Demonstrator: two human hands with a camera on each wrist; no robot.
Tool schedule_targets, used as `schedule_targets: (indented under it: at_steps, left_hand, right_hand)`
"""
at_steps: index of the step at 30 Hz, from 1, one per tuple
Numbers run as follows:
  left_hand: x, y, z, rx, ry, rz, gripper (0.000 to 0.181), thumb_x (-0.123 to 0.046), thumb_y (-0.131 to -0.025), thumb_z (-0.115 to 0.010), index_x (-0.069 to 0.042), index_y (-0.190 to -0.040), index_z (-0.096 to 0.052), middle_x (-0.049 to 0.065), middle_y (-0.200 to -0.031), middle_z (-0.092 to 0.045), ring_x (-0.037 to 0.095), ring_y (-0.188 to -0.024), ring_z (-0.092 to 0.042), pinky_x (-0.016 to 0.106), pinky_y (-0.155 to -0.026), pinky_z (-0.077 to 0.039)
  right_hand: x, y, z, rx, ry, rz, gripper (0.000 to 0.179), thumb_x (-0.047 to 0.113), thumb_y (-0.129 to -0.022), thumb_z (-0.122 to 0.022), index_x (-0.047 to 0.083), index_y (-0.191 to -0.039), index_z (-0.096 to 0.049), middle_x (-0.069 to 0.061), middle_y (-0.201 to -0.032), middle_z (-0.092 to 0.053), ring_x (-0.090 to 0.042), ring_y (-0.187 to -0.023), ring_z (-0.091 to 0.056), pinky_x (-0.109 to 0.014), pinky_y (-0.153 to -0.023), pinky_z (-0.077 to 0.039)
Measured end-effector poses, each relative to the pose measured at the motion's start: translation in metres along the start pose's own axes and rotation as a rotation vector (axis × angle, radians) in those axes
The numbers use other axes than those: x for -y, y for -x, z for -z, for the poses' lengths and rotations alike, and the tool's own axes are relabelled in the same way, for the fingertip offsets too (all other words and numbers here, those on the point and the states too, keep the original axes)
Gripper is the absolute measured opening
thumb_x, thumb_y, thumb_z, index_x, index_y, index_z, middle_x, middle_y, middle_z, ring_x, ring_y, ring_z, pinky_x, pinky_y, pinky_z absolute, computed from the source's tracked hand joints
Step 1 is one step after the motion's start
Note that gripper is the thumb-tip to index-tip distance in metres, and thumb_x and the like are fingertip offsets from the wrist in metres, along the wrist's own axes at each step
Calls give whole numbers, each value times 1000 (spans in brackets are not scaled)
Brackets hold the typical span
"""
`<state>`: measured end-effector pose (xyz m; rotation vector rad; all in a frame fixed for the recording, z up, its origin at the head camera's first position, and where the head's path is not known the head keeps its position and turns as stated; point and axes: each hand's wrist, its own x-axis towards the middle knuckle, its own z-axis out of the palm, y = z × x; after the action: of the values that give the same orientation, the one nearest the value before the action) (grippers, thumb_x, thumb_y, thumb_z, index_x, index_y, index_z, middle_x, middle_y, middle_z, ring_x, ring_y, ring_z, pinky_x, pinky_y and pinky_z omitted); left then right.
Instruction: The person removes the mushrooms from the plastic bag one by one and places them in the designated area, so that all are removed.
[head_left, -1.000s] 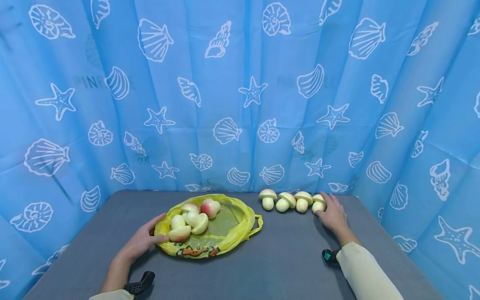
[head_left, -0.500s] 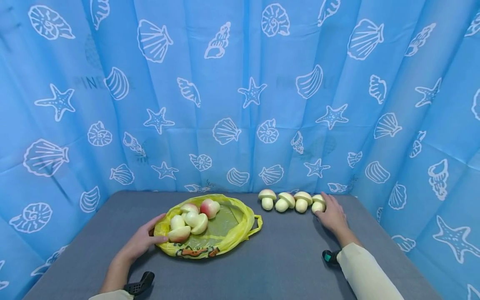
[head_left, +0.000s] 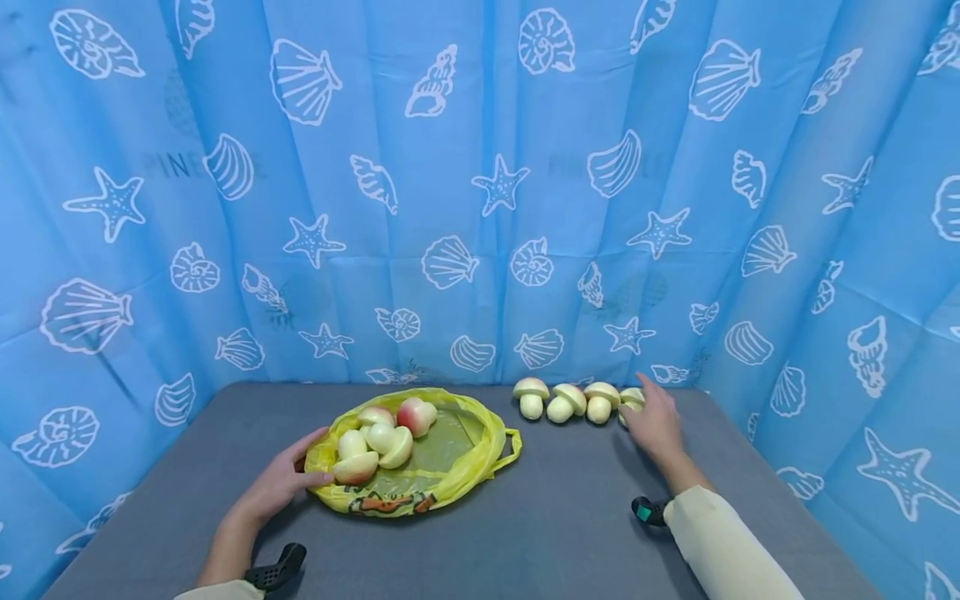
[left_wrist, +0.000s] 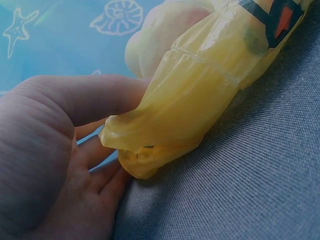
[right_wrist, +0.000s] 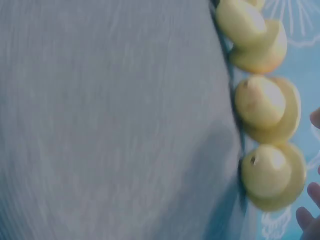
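Observation:
My left hand (head_left: 277, 483) grips the near-left rim of a yellow plastic bag (head_left: 457, 479), its thumb and fingers on either side of the film. In the left wrist view, crumpled yellow film (left_wrist: 190, 95) lies between thumb and fingers. Several cream, pink-topped toy mushrooms (head_left: 396, 446) sit inside the open bag. To the right, my right hand (head_left: 654, 425) hovers by the last toy mushroom (head_left: 632, 397) of an upright row, partly hiding it. The right wrist view has spread fingertips (right_wrist: 313, 192) at its edge, apart from the end mushroom (right_wrist: 270, 175).
Other toy mushrooms (head_left: 566, 403) of the row stand along the back of the grey cloth-covered table (head_left: 555, 517). A blue curtain (head_left: 480, 217) with white shell prints hangs directly behind. The bag's handle loop (head_left: 513, 447) points right, toward the row.
My right hand has eased off the end mushroom and shifted slightly, its fingers now away from it. My left hand and the bag stay put; the head view has turned slightly.

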<state>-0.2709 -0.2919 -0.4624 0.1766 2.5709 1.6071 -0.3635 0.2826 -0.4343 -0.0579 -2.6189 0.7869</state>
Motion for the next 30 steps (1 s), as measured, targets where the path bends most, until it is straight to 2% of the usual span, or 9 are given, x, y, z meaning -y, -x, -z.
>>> schedule_targets:
  at_steps: [8,13,20,22,30]
  left_hand:
    - [1,-1,0,3,5,-14,86,-28,-88,-71,-2,-154,-22,29,-155,-18,46,-140,-21,58,-107,-27]
    - [2,-1,1,5,7,-13,87,-27,-88,-72,-3,-154,-22,29,-156,-17,46,-140,-19,59,-108,-25]
    - [1,-1,1,6,1,-6,86,-28,-88,-71,-3,-154,-22,29,-155,-18,46,-140,-20,58,-108,-25]
    - [1,-1,1,4,-2,-7,86,-28,-89,-71,-3,-154,-22,29,-155,-18,46,-140,-20,59,-108,-25]
    - [0,0,0,-2,-8,-7,86,-28,-89,-71,-2,-154,-22,29,-155,-19,46,-140,-21,59,-107,-26]
  right_hand:
    - [29,6,-4,-62,-136,71,53,11,-92,-58,-3,-141,-44,-27,-138,-47,-46,-127,-39,-59,-102,-30]
    - [49,11,-11,-52,-194,110,50,11,-92,-60,-1,-139,-47,-23,-134,-53,-42,-125,-43,-56,-101,-32]
    - [75,19,-24,-57,-266,227,46,5,-89,-65,-3,-133,-53,-24,-124,-60,-41,-116,-52,-54,-93,-40]
    - [83,22,-27,-47,-280,257,46,4,-89,-65,-1,-132,-54,-23,-122,-62,-40,-114,-53,-54,-90,-41]
    - [112,33,-38,36,-348,310,39,5,-88,-67,2,-126,-60,-18,-111,-67,-36,-108,-58,-52,-89,-44]
